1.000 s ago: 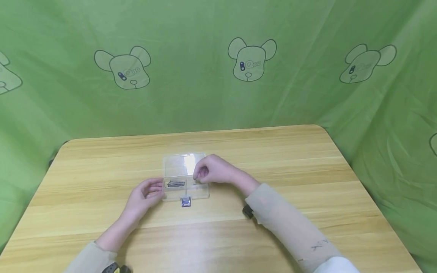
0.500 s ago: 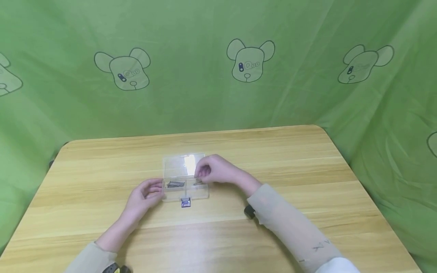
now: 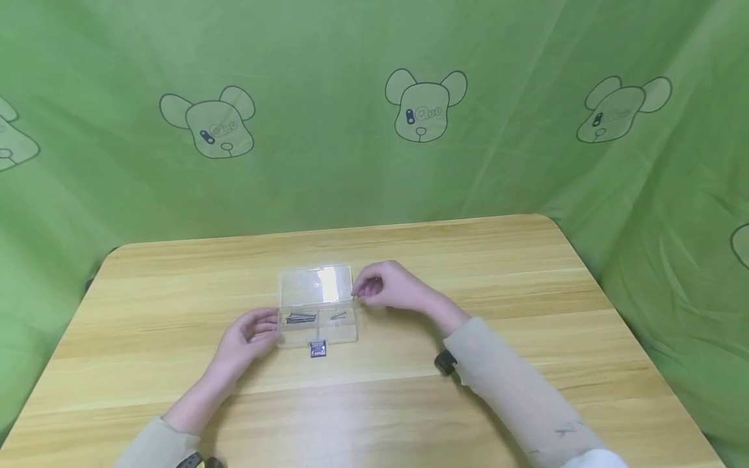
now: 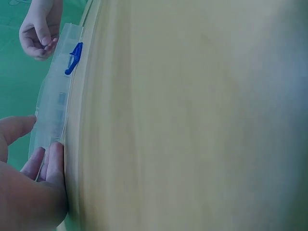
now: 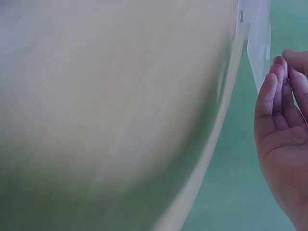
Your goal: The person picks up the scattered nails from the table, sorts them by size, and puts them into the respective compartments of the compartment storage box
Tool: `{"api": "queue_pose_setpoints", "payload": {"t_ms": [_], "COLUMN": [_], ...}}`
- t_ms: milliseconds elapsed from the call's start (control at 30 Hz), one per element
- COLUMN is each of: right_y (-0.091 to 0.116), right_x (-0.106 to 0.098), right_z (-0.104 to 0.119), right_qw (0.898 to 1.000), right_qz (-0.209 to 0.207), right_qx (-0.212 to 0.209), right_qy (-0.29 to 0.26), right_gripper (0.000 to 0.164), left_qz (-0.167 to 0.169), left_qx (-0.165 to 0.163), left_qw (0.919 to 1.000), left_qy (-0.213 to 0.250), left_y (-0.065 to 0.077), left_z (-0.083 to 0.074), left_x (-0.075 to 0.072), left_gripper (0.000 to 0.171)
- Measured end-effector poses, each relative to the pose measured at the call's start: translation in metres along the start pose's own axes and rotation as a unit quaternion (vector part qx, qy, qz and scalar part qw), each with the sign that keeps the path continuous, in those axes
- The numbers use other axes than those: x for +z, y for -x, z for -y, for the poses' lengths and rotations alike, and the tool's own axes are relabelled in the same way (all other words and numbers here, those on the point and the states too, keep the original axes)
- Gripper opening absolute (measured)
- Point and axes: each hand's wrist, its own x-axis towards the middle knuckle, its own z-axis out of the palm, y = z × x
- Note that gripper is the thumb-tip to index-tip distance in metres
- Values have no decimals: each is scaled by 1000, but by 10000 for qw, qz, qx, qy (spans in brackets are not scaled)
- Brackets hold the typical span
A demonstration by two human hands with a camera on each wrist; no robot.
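A clear plastic compartment box (image 3: 337,334) lies on the table with its lid (image 3: 300,286) swung back and its blue latch (image 3: 318,349) toward me. Several thin metal pieces like nails or screws (image 3: 301,318) fill the back left compartment. A few more metal pieces (image 3: 338,316) lie in the back right one. My left hand (image 3: 248,337) grips the box's left end between thumb and fingers, as the left wrist view also shows. My right hand (image 3: 389,286) is just beyond the box's right edge, thumb and fingertips together. Anything between those fingertips is too small to make out.
The box stands left of centre on a light wooden table (image 3: 374,409). A green curtain (image 3: 328,188) printed with bear heads hangs behind and beside the table. Black wrist straps or cameras (image 3: 445,363) sit on both forearms.
My right hand has moved off the box's back right compartment toward the right, uncovering the metal pieces there. My left hand keeps its grip, and the box stays in place.
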Motion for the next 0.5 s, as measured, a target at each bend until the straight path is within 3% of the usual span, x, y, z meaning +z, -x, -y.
{"api": "queue_pose_setpoints", "payload": {"t_ms": [333,400,500], "right_y": [24,31,41], "right_x": [-16,-21,-28], "right_z": [-15,-17,-19], "right_qw": [9993,9988,9972], "right_qz": [-253,-357,-574], "right_qx": [256,260,179], "right_qy": [119,209,454], "right_gripper": [20,21,23], "left_qz": [40,43,-3], "left_qx": [54,201,671], "left_qw": [9998,9994,9958], "left_qy": [-187,-276,-622], "left_y": [2,4,5], "left_z": [1,0,-2], "left_x": [-6,-8,-15], "left_gripper": [59,59,55]}}
